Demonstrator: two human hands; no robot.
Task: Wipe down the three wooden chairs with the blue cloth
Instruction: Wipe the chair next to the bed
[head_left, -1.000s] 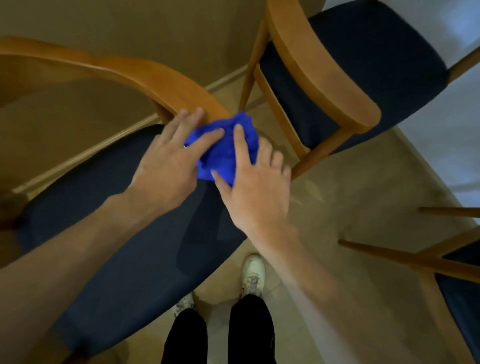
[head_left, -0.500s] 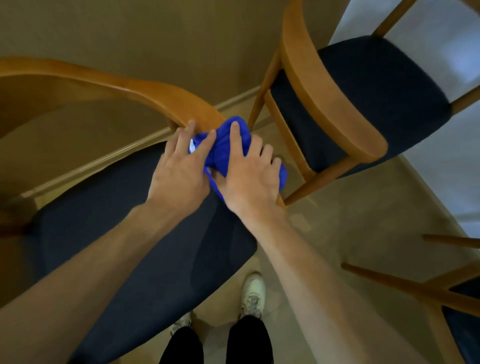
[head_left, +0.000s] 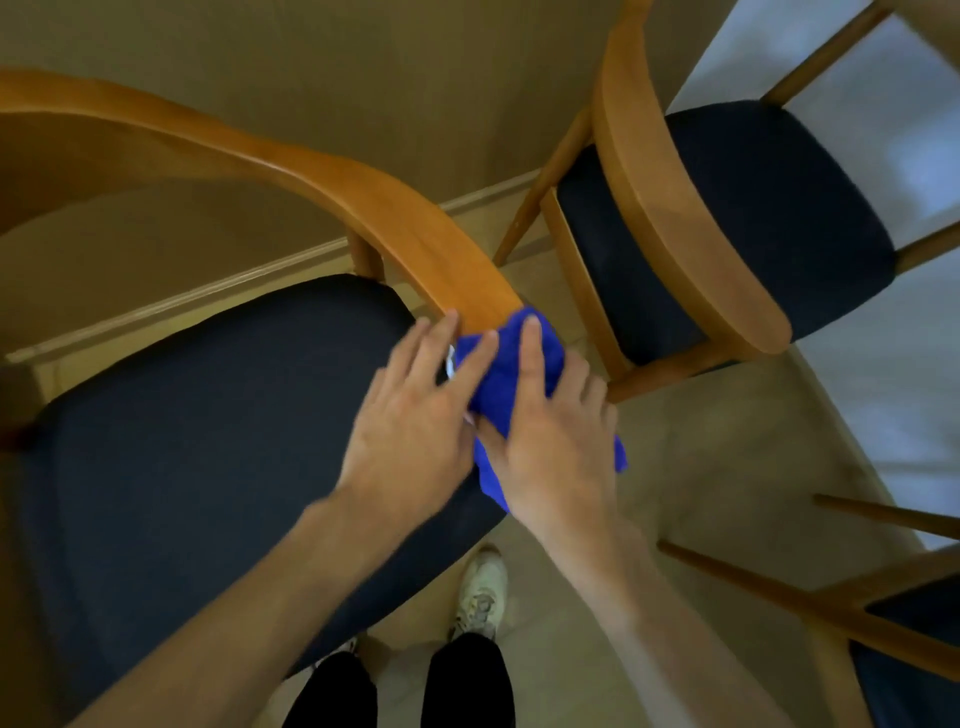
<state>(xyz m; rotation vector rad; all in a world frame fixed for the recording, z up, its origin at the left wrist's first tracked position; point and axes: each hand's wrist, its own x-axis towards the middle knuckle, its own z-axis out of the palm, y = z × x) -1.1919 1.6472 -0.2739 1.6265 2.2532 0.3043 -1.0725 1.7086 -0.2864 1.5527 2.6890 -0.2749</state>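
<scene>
Hands: two, both bare, reaching forward from the near edge with forearms converging on one spot. Left hand (head_left: 415, 415) lies palm down, fingers straight and spread, its fingertips resting on the left edge of the blue cloth (head_left: 511, 358) and on the end of the wooden backrest. Right hand (head_left: 550, 436) lies palm down on the cloth, index finger straight along its top, the other fingers bent over its right side; whether they grip it or only press it cannot be told. Blue cloth: one, bunched, at the right end of the curved backrest of the near-left chair (head_left: 218, 415), part hanging below the right hand. Wooden chairs: three, each with a dark upholstered seat; near-left chair as above; far-right chair (head_left: 691, 218) just beside it; third chair (head_left: 852, 603) at near right, only partly in frame. Shoes: two, pale, on the floor (head_left: 701, 452) under the hands, the right shoe (head_left: 480, 597) plainer. Small white tag shows at the cloth's left edge; no writing legible.
</scene>
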